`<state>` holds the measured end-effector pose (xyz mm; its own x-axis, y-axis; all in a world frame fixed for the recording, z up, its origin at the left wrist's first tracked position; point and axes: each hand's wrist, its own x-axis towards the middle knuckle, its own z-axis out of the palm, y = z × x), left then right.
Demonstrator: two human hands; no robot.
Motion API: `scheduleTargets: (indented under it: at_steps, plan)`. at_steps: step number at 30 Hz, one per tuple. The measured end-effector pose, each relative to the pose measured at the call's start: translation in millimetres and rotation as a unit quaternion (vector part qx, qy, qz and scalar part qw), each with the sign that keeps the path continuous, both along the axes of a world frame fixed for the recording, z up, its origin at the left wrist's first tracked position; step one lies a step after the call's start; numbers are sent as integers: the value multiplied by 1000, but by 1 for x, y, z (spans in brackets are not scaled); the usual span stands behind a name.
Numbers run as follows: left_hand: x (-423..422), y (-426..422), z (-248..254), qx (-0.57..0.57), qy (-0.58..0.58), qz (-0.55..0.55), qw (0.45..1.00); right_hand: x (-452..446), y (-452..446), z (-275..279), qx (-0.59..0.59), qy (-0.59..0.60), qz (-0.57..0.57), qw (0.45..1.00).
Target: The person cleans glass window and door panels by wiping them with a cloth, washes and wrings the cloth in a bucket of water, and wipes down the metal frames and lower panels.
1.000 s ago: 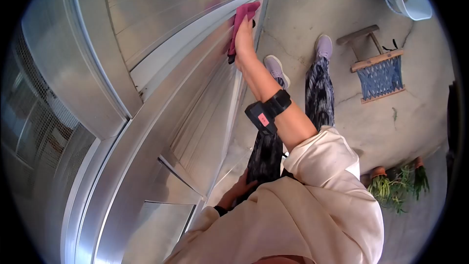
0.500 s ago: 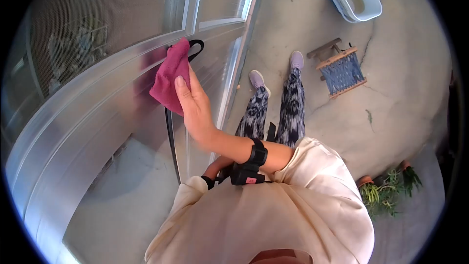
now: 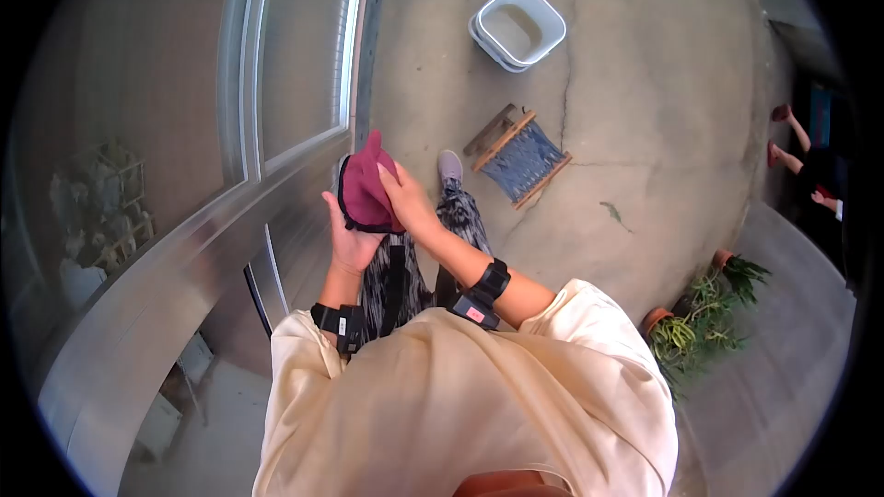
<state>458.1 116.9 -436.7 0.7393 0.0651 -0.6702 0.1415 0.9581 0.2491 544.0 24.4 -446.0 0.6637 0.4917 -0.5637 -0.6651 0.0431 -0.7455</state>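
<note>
A magenta cloth (image 3: pixel 366 189) is bunched between my two hands, in front of my body and close to the glass door. My right hand (image 3: pixel 412 204) grips its right side, with the thumb lying on top. Under its lower left side is my left hand (image 3: pixel 354 247), palm up and thumb stretched out along the edge; its other fingers are hidden behind the cloth. A black band (image 3: pixel 343 193) runs round the cloth's left and lower edge. Beside the hands stands the metal-framed door (image 3: pixel 304 161).
A white bucket (image 3: pixel 520 29) with cloudy liquid stands on the concrete floor. Nearer is a low wooden stool (image 3: pixel 527 164) with a blue woven seat. Potted plants (image 3: pixel 704 317) are at the right. Another person (image 3: pixel 801 161) is at the far right edge.
My right hand has drawn the cloth away from the door surface toward my body. My left hand has come up from below to the cloth. The view has turned to the right.
</note>
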Motion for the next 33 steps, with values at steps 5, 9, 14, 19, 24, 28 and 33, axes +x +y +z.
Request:
scheduleTargets:
  at_steps: [5, 9, 14, 19, 24, 28, 33]
  plan:
    - [28, 4, -10, 56, 46, -19, 997, 41, -3, 14, -218, -382, 112, 891]
    - [55, 34, -20, 137, 76, -4, 988, 89, 0, 4, -166, -279, 83, 942]
    - [83, 72, -39, 159, 141, 0, 977, 152, -41, -98, -284, -195, 118, 931]
    - [102, 80, -50, 278, 244, -14, 929, 209, -80, -228, -366, -143, 96, 915]
    - [122, 101, -77, 567, 240, -180, 767, 312, -46, -228, -510, -214, 162, 817]
    - [165, 102, -88, 465, 285, -115, 830, 403, -17, -302, -515, -292, 274, 758]
    - [183, 107, -110, 366, 398, -78, 838, 449, 3, -449, -534, -328, 417, 658]
